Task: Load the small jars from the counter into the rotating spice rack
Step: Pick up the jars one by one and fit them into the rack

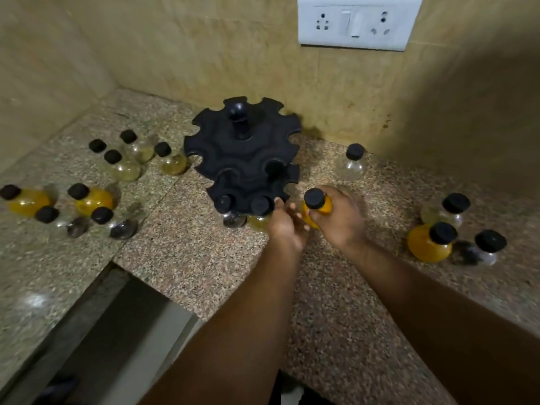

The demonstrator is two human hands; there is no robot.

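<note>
A black two-tier spice rack [242, 147] stands on the speckled counter near the back wall. Its lower tier holds a dark jar [230, 211], a pale yellow jar [260, 217] and one more black-capped jar [274, 168]. My right hand [339, 217] grips an orange jar with a black cap [317, 204] just right of the lower tier. My left hand [285, 226] is beside it, fingers touching the rim of the lower tier. Several small black-capped jars stand loose on the counter at left [90, 197] and at right [429, 242].
A clear jar [352, 163] stands alone at the back right by the wall. A white socket panel [356, 21] is on the wall above. The counter's edge drops to a recess [111, 331] at the lower left.
</note>
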